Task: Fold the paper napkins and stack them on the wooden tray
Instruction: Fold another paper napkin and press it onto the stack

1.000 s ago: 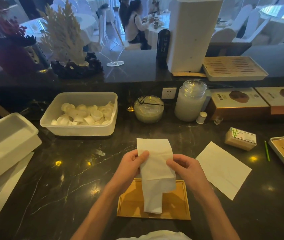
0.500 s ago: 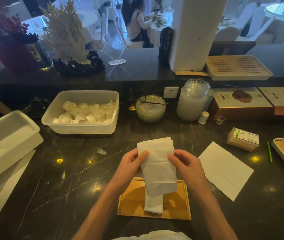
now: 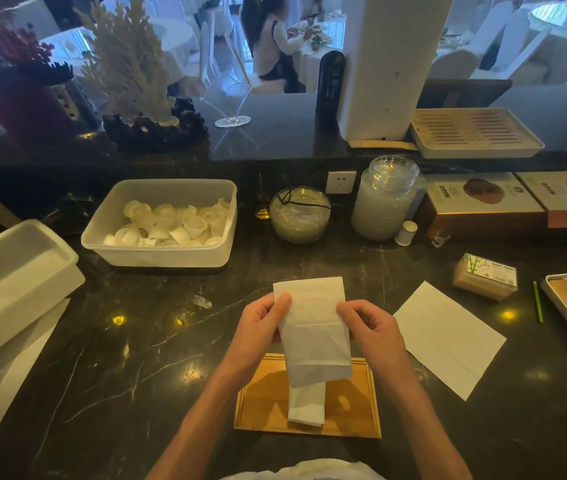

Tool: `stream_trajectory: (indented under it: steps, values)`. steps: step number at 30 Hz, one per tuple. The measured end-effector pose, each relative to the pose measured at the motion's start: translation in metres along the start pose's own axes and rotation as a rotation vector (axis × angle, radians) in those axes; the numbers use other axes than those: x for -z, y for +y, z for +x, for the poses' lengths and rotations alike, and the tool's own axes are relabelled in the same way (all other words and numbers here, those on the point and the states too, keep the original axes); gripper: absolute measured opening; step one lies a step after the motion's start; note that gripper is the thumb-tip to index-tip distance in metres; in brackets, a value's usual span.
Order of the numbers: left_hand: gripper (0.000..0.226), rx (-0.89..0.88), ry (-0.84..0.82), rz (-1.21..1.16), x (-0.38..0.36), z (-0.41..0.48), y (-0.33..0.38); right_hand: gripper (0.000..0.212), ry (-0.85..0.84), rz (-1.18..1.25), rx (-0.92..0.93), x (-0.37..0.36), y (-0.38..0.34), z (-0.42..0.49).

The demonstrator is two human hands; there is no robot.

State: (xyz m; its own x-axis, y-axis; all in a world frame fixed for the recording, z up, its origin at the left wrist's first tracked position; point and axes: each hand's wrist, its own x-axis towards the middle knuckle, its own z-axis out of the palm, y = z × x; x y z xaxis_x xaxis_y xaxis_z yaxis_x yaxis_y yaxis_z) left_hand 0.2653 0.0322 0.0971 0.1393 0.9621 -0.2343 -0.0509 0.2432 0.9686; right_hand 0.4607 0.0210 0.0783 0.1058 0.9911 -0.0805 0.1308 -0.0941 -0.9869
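Above the wooden tray [image 3: 261, 407], a half-folded paper napkin [image 3: 313, 327] is pinched at its side edges by the left hand [image 3: 263, 323] and right hand [image 3: 370, 327]; next, I judge, it needs closing and laying on the folded napkin [image 3: 306, 407] already there. Beyond the tray, leftward, a plastic tub [image 3: 164, 254] holds small white cups [image 3: 171, 226].

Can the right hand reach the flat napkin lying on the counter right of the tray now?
Probably yes: the flat napkin lies beside the right hand with only bare counter between, but that hand is busy pinching the folded napkin.
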Motion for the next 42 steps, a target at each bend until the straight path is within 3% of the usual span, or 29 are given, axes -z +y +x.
stream_trajectory:
  steps: [7,11,19,25,33,42]
  values:
    - [0.042,0.034,-0.073,-0.022,0.001,-0.001,-0.001,0.02,0.049,0.003,0.003,-0.001,0.0,0.003]
    - [0.031,0.051,-0.079,0.014,0.002,-0.003,-0.005,0.019,0.081,0.024,-0.024,0.001,0.0,0.005]
    - [0.018,0.021,0.072,-0.006,0.005,0.002,-0.005,0.021,-0.262,0.005,-0.158,0.01,0.003,-0.001]
    - [0.019,-0.003,0.085,-0.057,0.01,0.003,0.0,0.016,-0.282,-0.05,-0.188,0.012,0.017,-0.006]
    - [0.018,0.004,-0.022,0.047,0.007,0.001,0.004,0.035,-0.282,0.082,-0.182,0.018,-0.005,0.0]
    - [0.023,-0.014,-0.181,0.084,0.015,0.0,0.016,0.023,-0.229,0.23,-0.188,0.011,-0.016,0.004]
